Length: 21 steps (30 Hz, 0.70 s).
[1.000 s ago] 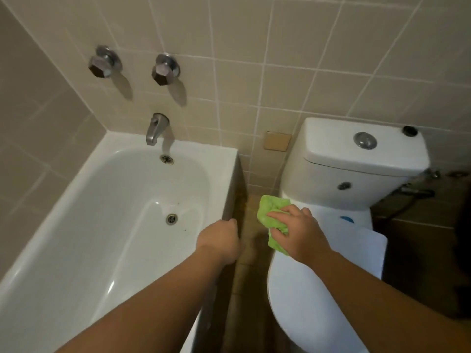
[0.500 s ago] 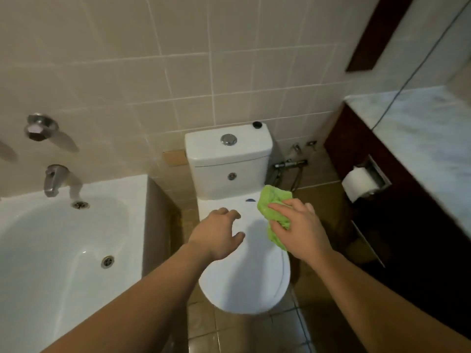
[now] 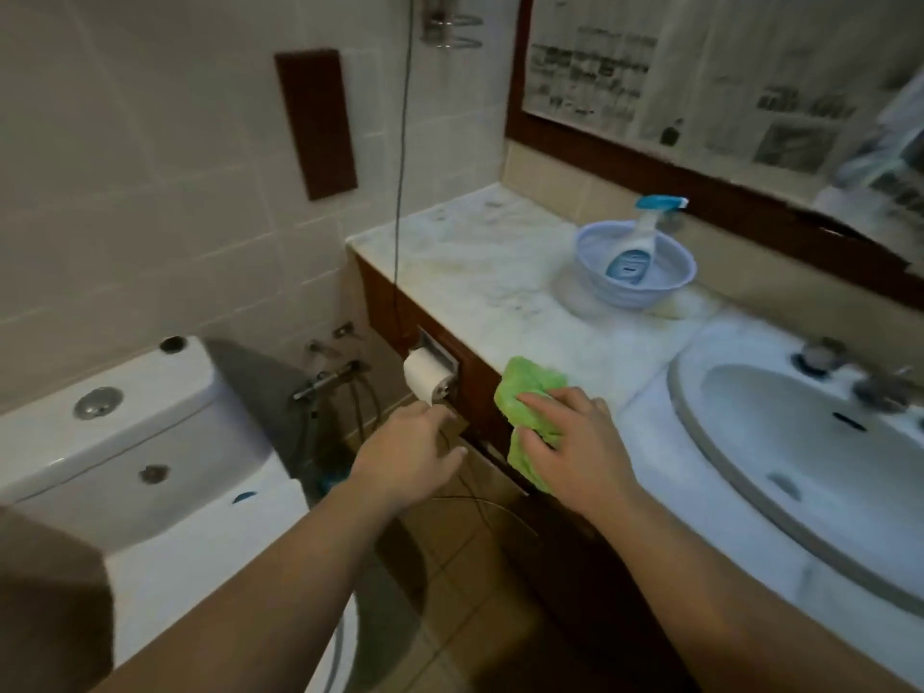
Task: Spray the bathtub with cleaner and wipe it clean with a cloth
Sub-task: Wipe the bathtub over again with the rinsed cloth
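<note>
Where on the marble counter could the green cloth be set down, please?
The white marble counter is bare between its left wall end and the pale blue plastic basin holding the spray bottle. Nearer, the white oval sink crowds it.

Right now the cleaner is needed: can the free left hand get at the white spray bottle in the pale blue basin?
Probably yes: the left hand holds nothing, and bare marble countertop lies before the spray bottle.

Bright green cloth, pale blue basin with a white-and-blue spray bottle, white marbled countertop, dark brown cabinet.
</note>
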{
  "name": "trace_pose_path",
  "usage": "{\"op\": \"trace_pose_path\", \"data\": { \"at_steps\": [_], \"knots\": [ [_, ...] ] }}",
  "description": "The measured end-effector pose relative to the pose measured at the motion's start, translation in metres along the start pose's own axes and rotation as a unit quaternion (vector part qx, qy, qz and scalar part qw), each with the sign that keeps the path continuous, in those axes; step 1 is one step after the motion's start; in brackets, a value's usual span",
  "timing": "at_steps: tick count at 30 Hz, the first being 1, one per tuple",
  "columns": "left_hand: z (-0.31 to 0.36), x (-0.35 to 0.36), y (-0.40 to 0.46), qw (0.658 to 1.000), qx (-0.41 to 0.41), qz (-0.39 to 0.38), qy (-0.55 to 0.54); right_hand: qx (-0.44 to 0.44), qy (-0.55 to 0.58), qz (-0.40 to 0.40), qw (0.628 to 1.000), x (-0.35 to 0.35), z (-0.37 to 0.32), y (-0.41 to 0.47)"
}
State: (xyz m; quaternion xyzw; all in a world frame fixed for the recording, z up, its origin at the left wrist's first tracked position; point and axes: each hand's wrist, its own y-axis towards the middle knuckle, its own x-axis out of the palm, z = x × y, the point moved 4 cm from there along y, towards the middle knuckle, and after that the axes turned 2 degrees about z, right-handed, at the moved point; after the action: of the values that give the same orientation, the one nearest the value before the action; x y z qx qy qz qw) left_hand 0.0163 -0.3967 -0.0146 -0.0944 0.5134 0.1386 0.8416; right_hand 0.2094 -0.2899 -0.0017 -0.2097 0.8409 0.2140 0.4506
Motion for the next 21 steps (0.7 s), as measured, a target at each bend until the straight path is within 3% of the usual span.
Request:
{"op": "trace_pose_path", "data": {
  "at_steps": [11,21],
  "knots": [
    [0.130,0.049,0.145,0.992,0.114,-0.049,0.002,0.161,0.013,0.098,0.982,-0.086,0.152,0.034],
    [0.184,0.080,0.355,0.984,0.173,-0.033,0.009,0.220,0.011,0.165,0.961,-0.110,0.211,0.145]
  ]
}}
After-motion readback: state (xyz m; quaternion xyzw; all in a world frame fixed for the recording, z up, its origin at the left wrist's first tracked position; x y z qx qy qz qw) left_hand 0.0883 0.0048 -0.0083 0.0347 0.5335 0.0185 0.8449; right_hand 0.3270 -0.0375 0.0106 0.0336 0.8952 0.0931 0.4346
